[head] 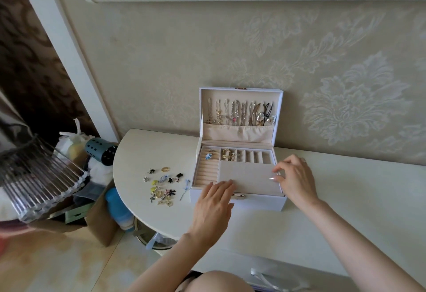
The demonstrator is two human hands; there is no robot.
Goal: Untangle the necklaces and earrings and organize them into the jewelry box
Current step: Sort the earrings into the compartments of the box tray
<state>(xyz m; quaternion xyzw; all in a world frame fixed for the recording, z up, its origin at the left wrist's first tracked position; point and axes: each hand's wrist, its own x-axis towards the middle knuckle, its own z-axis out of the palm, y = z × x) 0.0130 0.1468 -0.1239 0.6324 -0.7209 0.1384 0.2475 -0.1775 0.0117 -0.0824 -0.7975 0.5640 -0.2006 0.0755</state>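
Note:
A white jewelry box (239, 201) stands open against the wall on the cream table (345, 199). Several necklaces (239, 113) hang inside its raised lid. The beige tray holds a blue piece (208, 155) on the ring rolls and gold earrings (227, 154) in a small compartment. Loose earrings (162, 185) lie scattered on the table left of the box. My left hand (214, 201) rests flat with straight fingers on the box's front edge. My right hand (294, 176) touches the tray's right rim, fingers lightly bent.
A box of clutter with a clear ribbed tray (39, 176), a teal hair dryer (101, 151) and a blue bottle (117, 204) sits left of the table's rounded edge. A patterned wall stands directly behind the box. A drawer handle (265, 278) shows below.

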